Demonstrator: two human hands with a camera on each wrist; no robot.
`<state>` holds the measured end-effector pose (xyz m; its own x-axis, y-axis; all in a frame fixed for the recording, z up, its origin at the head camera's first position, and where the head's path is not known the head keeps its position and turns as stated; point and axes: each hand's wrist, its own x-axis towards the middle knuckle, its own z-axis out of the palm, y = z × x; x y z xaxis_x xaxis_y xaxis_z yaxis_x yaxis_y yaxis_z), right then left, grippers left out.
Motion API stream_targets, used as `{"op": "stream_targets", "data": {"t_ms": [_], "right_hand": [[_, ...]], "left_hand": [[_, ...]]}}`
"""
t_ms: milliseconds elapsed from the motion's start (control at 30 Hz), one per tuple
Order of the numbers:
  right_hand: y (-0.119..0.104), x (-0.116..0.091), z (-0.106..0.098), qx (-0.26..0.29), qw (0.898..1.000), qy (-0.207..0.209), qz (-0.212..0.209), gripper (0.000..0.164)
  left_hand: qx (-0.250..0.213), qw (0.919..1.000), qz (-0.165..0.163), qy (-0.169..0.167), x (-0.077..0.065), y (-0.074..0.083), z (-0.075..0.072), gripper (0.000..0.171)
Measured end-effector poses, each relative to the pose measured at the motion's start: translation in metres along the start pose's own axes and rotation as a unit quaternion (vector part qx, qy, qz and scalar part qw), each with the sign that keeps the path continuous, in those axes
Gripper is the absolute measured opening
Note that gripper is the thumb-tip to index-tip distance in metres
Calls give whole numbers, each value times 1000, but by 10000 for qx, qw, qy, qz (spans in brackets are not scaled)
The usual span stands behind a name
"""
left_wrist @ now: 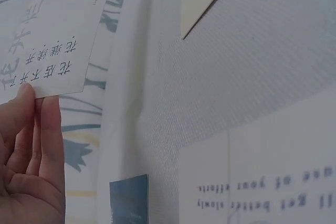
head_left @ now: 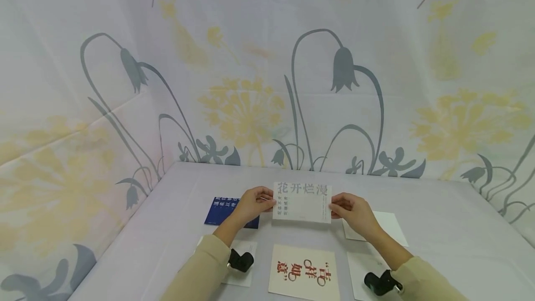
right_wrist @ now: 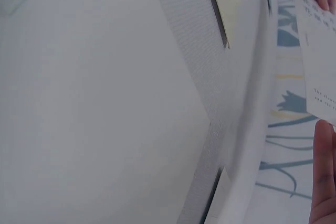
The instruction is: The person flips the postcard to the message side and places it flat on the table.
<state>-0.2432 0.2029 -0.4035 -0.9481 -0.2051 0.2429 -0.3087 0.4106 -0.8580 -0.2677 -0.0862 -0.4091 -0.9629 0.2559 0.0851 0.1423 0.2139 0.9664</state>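
A white postcard (head_left: 303, 208) with grey Chinese characters is held up above the table, its printed face toward the head camera. My left hand (head_left: 254, 204) pinches its left edge between thumb and fingers; the left wrist view shows this hand (left_wrist: 29, 166) at the card's corner. At the opposite edge, my right hand (head_left: 355, 212) pinches the card. Only part of the right hand (right_wrist: 324, 177) appears in its wrist view, beside the postcard (right_wrist: 321, 61). Behind my left hand lies a dark blue card (head_left: 221, 210), partly covered from sight.
A cream card (head_left: 307, 271) with red characters lies at the front middle of the white table (head_left: 443, 226). White cards lie on the right, one farther back (head_left: 393, 227) and one nearer (head_left: 358, 271). Another white card (head_left: 244, 247) is partly hidden by the left sleeve. A flower-patterned cloth (head_left: 267, 59) hangs behind.
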Motion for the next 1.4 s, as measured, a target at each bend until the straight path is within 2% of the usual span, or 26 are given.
{"op": "stream_targets", "data": {"t_ms": [167,367,667,800,967,1400], "right_hand": [[-1,0,-1,-272,9994,139,173,16],[-2,0,-1,662,9974,-177,243,22],[-3,1,0,1310,9908,-136,310,29],[-2,1,0,1365,9900,-227,285,31],[-3,0,0,1357,9898,-232,355,36],[-1,-1,0,1127,9924,-113,480,29]], "left_hand": [[206,9995,-143,202,0,0,2,18],[632,9971,-208,367,-3,0,1,22],[-93,9985,-520,169,-3,-1,-6,26],[-538,9963,-671,33,-3,-3,-9,26],[-1030,9921,-690,-181,-4,-2,-10,29],[-1198,9901,-716,-142,-4,0,-10,27]]}}
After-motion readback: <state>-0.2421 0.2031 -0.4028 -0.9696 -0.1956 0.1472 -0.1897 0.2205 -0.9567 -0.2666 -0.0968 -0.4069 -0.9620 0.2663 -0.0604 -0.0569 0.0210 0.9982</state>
